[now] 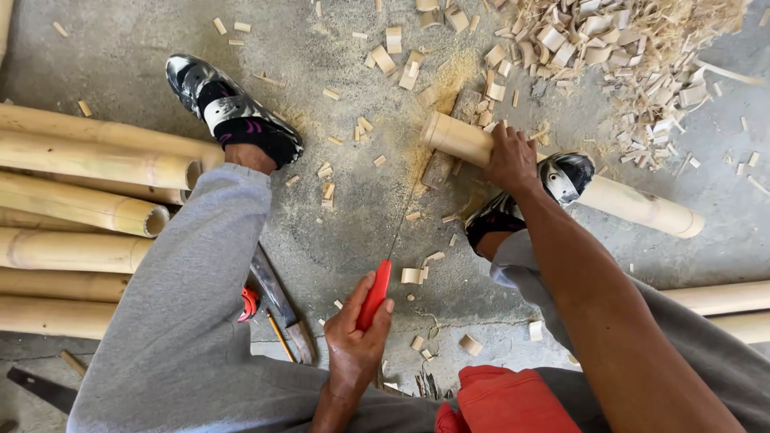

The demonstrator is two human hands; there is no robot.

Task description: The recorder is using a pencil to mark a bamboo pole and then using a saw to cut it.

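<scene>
1. The left hand (358, 330) is closed around the red plastic handle (374, 293) of a thin hand saw. The fingers wrap the handle and the thumb lies along its side.

2. The narrow steel saw blade (405, 215) runs forward from this hand, away from the body, and its far end meets the pale yellow round bamboo pole (561, 172) near the pole's cut end.

3. The right hand (510, 157) grips this pole from above, fingers clenched over its round top, just behind the place where the blade touches.

4. Just beside the right hand, on its outer side, a black and silver shoe (561, 178) rests on the same pole. The pole's free end lies on a small grey wooden block (439, 167), in front of the right hand.

5. The step in hand is, as I judge, sawing a short piece off the pole's end. How deep the cut is, I cannot tell.

6. The next stroke calls for a straight pull and push of the saw, while the right hand and the shoe hold the pole from rolling.

7. Left of the left hand, under the grey trouser leg (192, 305), lie a heavy knife with a dark blade (277, 301) and a stack of bamboo poles (80, 208). Far ahead of the right hand is a heap of bamboo chips and shavings (618, 48).
</scene>
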